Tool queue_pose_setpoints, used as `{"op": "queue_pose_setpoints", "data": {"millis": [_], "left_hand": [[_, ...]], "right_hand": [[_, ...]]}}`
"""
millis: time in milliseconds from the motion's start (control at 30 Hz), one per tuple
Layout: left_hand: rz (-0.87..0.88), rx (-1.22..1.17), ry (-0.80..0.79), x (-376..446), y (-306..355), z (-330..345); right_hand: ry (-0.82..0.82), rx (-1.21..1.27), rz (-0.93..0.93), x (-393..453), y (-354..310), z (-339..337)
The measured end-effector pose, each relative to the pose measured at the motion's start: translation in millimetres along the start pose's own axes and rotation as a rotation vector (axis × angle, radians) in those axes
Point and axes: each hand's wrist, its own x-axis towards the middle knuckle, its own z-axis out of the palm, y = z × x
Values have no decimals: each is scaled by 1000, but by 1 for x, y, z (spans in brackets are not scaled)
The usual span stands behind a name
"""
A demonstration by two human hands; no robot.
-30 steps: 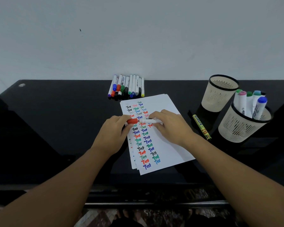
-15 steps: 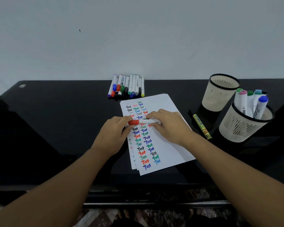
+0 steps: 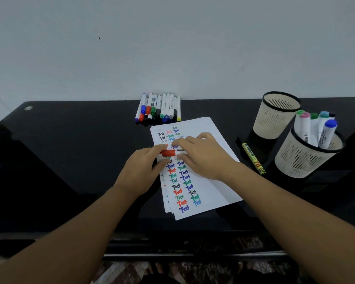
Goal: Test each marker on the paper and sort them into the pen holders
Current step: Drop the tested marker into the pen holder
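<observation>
Over the paper (image 3: 210, 182), both hands hold one white marker with a red cap (image 3: 168, 153), lying level. My left hand (image 3: 140, 171) pinches the red cap end. The white barrel is in the curled fingers of my right hand (image 3: 203, 155). The paper is a small stack covered with coloured "Test" words. A row of several markers (image 3: 159, 108) lies at the back by the wall. The far pen holder (image 3: 276, 114) looks empty. The near pen holder (image 3: 304, 155) holds several markers.
A yellow marker (image 3: 254, 158) lies on the black glass table (image 3: 70, 150) between the paper and the holders. The white wall stands right behind the marker row. The table's front edge runs below my forearms.
Both hands stay on the red-capped marker in nearly the same spot. No gap has opened between cap and barrel.
</observation>
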Motion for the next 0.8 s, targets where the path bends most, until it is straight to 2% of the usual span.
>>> {"op": "queue_pose_setpoints", "data": {"millis": [267,667,800], "left_hand": [[-78,-19,-65,3,-1,0],[-60,-14,-107,6,-8,4],[-64,-12,-116,6,-10,6]], "right_hand": [[25,301,130,-12,3,-5],[44,483,259,-24,6,-3],[103,550,319,-30,5,-4]]}}
